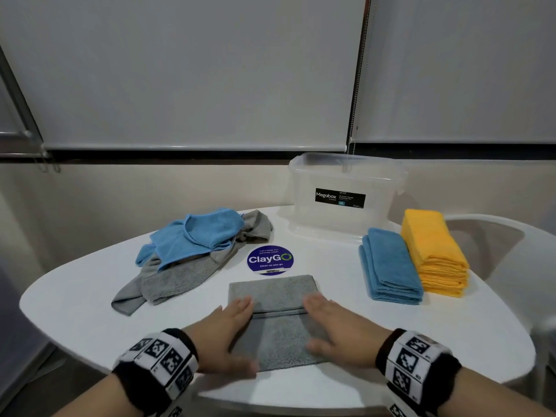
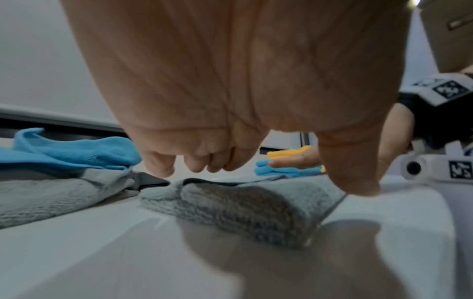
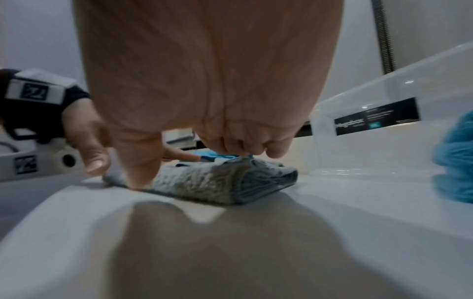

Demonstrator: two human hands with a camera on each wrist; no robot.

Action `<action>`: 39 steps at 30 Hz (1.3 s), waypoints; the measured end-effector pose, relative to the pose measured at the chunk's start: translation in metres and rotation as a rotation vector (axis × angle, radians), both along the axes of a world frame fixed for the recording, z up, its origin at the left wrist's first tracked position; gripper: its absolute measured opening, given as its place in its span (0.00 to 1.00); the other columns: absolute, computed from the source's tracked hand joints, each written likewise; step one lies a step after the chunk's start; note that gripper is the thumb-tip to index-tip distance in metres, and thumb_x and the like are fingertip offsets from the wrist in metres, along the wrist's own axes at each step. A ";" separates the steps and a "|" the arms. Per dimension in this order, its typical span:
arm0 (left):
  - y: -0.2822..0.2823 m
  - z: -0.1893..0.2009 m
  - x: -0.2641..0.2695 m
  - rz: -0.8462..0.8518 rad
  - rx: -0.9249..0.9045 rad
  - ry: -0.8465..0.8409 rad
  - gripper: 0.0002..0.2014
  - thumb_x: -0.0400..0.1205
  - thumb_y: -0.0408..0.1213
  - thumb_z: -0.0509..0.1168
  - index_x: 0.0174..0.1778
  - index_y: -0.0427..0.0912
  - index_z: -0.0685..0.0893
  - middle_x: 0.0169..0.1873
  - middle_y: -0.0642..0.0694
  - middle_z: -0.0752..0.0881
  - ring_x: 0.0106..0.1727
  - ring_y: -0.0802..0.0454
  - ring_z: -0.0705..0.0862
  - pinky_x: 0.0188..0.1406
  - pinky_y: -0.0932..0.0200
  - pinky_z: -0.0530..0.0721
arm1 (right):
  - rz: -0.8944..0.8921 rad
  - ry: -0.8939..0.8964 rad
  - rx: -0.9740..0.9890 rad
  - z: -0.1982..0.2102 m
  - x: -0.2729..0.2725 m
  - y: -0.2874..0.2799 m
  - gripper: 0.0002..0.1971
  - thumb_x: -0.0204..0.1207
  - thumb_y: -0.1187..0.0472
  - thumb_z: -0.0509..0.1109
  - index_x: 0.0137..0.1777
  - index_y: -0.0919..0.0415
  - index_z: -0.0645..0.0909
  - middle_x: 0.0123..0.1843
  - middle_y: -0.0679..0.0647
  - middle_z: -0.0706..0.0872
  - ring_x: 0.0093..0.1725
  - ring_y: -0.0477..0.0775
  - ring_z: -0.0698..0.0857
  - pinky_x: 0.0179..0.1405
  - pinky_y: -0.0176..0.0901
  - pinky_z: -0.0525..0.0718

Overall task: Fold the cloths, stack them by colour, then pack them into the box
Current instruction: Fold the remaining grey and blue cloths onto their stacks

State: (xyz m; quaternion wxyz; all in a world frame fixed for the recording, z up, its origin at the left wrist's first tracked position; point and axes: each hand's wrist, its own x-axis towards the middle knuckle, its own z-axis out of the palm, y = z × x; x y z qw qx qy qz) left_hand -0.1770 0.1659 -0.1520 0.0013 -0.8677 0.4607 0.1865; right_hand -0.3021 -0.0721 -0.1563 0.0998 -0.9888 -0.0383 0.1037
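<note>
Lower centre: left hand (image 1: 224, 334) and right hand (image 1: 334, 328), fingers extended flat, press the folded grey cloth (image 1: 275, 320); neither grips it.

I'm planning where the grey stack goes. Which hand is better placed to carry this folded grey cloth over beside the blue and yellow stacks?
Right, probably. The right hand already rests on the grey cloth's right side, nearest the blue stack and yellow stack. The left hand would have to cross over.

A rounded white worktop (image 1: 75, 299) stands before a cream wall (image 1: 150, 188); grey roller blinds (image 1: 195, 70) hang above, a white chair (image 1: 493, 236) alongside.
</note>
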 end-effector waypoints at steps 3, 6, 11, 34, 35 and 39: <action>-0.005 -0.010 -0.007 -0.040 0.081 -0.012 0.71 0.49 0.83 0.47 0.83 0.44 0.34 0.83 0.48 0.35 0.84 0.53 0.39 0.81 0.52 0.40 | 0.088 0.110 -0.155 -0.011 -0.002 0.014 0.47 0.78 0.39 0.59 0.84 0.63 0.37 0.85 0.60 0.34 0.84 0.55 0.36 0.83 0.46 0.38; -0.009 -0.013 -0.006 -0.008 0.130 0.016 0.73 0.46 0.82 0.47 0.84 0.44 0.35 0.83 0.49 0.35 0.84 0.54 0.40 0.82 0.48 0.41 | 0.054 0.122 -0.202 -0.013 0.005 0.022 0.41 0.80 0.52 0.58 0.84 0.65 0.37 0.85 0.61 0.34 0.84 0.57 0.36 0.83 0.48 0.38; -0.009 -0.016 -0.008 0.067 0.135 0.013 0.54 0.74 0.69 0.61 0.84 0.46 0.37 0.84 0.50 0.38 0.85 0.54 0.41 0.83 0.45 0.43 | 0.039 0.189 -0.286 -0.009 0.014 0.026 0.39 0.80 0.67 0.57 0.84 0.66 0.36 0.85 0.61 0.36 0.85 0.58 0.39 0.84 0.48 0.41; -0.043 0.002 0.030 0.789 -0.403 0.490 0.21 0.87 0.51 0.55 0.58 0.36 0.81 0.45 0.44 0.84 0.38 0.53 0.79 0.27 0.66 0.75 | -0.614 0.137 0.509 -0.011 0.066 -0.026 0.16 0.81 0.45 0.63 0.43 0.59 0.75 0.46 0.57 0.82 0.46 0.58 0.84 0.52 0.53 0.85; -0.044 0.006 0.027 0.822 -0.381 0.511 0.17 0.87 0.48 0.56 0.56 0.36 0.81 0.45 0.43 0.84 0.37 0.53 0.79 0.26 0.66 0.75 | -0.647 0.144 0.544 -0.014 0.070 -0.026 0.16 0.81 0.46 0.63 0.44 0.59 0.74 0.46 0.58 0.83 0.49 0.62 0.85 0.55 0.58 0.86; -0.047 0.007 0.031 0.691 -0.124 0.273 0.20 0.89 0.41 0.50 0.69 0.33 0.77 0.69 0.36 0.79 0.67 0.42 0.79 0.55 0.59 0.75 | -0.672 0.143 0.422 -0.011 0.077 -0.020 0.17 0.86 0.50 0.56 0.36 0.56 0.67 0.40 0.53 0.76 0.54 0.58 0.80 0.53 0.45 0.79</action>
